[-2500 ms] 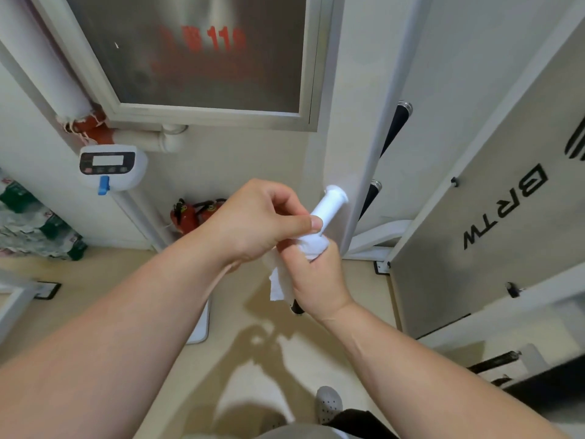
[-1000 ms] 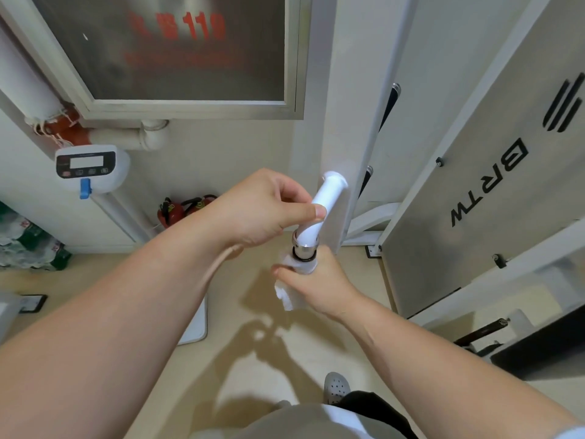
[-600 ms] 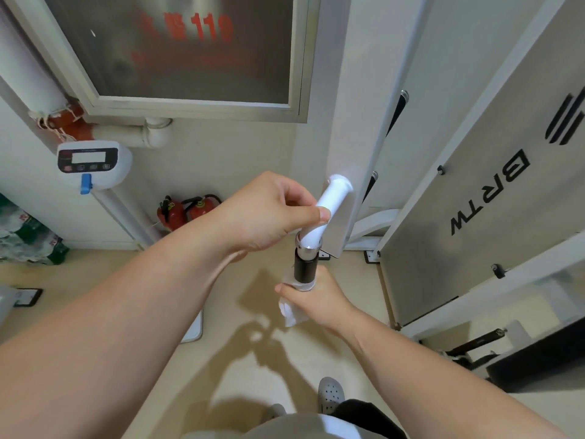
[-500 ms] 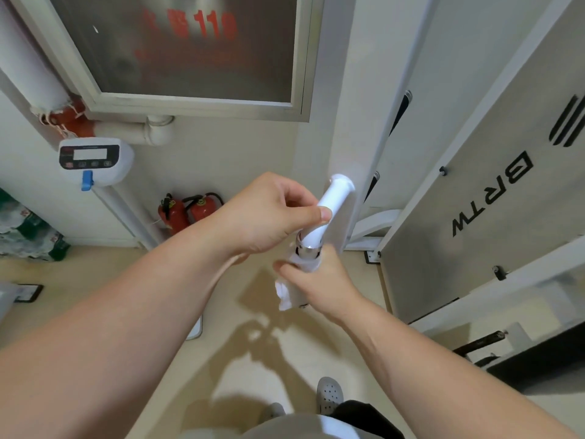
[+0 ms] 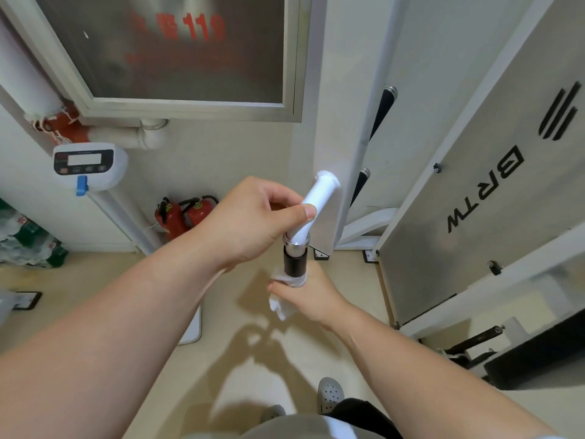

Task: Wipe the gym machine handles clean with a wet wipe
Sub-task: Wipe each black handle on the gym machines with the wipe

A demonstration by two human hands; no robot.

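A machine handle hangs in front of me: a white bar [image 5: 319,198] ending in a chrome collar and a black grip [image 5: 295,264]. My left hand [image 5: 250,220] pinches the white bar just above the collar. My right hand [image 5: 311,297] is closed around the lower part of the black grip with a white wet wipe [image 5: 285,299] wrapped under the fingers; a loose end of the wipe hangs below the hand. The bottom of the grip is hidden by the wipe and hand.
The white machine upright [image 5: 357,128] stands right behind the handle, with two more black grips [image 5: 381,109] beside it. A grey BRTW panel [image 5: 493,191] fills the right. Red fire extinguishers [image 5: 180,213], a wall device [image 5: 88,166] and a glass cabinet [image 5: 177,49] lie left.
My right hand with the wipe has slid down the black grip from the chrome collar, baring the upper grip again. My left hand stays on the white bar.
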